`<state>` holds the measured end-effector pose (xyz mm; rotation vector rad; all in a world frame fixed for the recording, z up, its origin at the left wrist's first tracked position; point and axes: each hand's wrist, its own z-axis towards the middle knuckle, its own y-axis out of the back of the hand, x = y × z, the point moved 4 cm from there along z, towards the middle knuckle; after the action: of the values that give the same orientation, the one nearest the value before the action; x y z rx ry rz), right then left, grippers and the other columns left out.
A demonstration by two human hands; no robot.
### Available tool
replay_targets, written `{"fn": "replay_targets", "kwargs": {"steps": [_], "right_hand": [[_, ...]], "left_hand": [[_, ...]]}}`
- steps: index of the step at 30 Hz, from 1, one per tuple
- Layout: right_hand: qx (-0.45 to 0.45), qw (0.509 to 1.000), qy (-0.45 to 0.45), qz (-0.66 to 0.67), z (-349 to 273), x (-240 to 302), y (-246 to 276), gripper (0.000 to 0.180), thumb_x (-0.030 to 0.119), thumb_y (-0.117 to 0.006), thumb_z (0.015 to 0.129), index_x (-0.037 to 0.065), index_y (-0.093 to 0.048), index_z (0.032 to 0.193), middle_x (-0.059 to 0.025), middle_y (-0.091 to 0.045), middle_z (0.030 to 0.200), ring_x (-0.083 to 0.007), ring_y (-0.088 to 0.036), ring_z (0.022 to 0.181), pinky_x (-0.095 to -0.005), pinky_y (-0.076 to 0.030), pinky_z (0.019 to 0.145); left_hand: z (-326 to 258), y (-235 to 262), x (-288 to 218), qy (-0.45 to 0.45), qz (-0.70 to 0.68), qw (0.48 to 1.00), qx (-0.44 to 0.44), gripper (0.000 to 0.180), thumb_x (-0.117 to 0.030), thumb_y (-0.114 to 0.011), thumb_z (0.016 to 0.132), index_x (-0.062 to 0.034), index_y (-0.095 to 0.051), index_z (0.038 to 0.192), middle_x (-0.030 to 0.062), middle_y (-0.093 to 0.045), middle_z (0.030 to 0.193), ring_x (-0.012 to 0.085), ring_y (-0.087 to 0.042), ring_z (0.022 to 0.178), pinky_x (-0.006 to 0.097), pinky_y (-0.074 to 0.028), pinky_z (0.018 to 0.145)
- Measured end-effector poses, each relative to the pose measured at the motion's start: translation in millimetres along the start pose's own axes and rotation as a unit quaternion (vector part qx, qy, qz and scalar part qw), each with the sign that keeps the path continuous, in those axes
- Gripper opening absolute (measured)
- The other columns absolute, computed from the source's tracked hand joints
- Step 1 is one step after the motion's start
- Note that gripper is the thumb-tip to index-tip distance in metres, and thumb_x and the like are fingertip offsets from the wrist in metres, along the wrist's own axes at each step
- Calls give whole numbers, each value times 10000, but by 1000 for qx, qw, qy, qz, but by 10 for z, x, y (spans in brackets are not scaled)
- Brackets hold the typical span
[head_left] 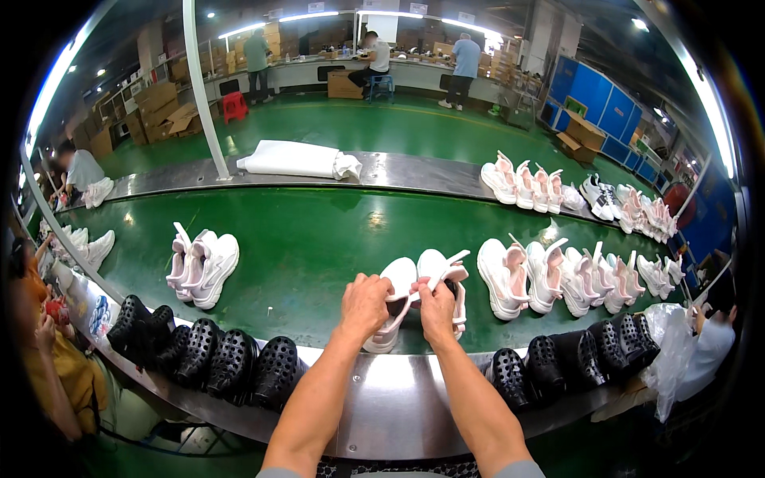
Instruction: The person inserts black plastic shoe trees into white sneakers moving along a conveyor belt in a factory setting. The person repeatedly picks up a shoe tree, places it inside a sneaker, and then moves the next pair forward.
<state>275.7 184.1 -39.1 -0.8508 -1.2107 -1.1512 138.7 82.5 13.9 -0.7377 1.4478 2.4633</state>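
Two white sneakers with pale pink lining stand side by side in front of me, toes pointing away. My left hand [366,304] is closed on the collar of the left sneaker [400,272], its fingers curled over the upper. Between the pair, my right hand [437,307] pinches at the shoe opening. It covers part of the right sneaker [431,261], whose tongue sticks up to the right. Exactly which edge the right fingertips grip is partly hidden.
More white sneakers stand left [209,267] and right [504,279] on the green belt [319,231]. Black perforated shoe-shaped forms [233,362] line the metal edge [390,390]. A white wrapped bundle [291,159] lies on the far ledge. Co-workers sit at both sides.
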Motion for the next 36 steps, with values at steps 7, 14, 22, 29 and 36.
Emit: {"fn": "replay_targets", "kwargs": {"steps": [7,14,22,29,36], "right_hand": [[19,993,4,-114,68,69,3,265,200,-526,1010,-32,-655,1006,-120,-731,861,-203,-663,624,-350,-524,596],[6,996,-74,50,85,45,-90,228,141,-560,959,-43,-639,1069,-121,-715,848,-155,-579,510,-294,-457,463],[107,958,-152,216,158,135,-23,246,174,-616,975,-19,-605,1128,-86,-700,919,-83,-557,616,-223,-456,493],[162,945,-129,254,50,529,37,175,167,-648,993,2,-624,1047,-81,-690,914,-80,-568,658,-224,-464,532],[199,953,-34,225,-463,1374,566,124,28,-742,888,9,-640,955,-5,-637,791,-55,-541,622,-205,-423,528]], "left_hand": [[122,-61,-204,-229,149,961,46,98,-149,-697,793,-126,-750,872,60,-658,966,249,-599,992,387,-483,821],[81,-66,-196,-338,222,891,206,134,-108,-676,731,-83,-729,852,57,-668,982,260,-600,937,370,-512,834],[148,2,190,233,-61,947,212,274,-126,-700,724,41,-745,937,220,-724,989,343,-695,952,430,-549,828],[-191,-213,590,482,-213,830,183,224,11,-644,772,63,-728,972,180,-711,927,286,-694,821,435,-525,625],[-511,567,-219,332,-395,842,158,660,169,-471,717,-58,-659,1307,116,-722,1060,182,-699,896,300,-563,722]]}}
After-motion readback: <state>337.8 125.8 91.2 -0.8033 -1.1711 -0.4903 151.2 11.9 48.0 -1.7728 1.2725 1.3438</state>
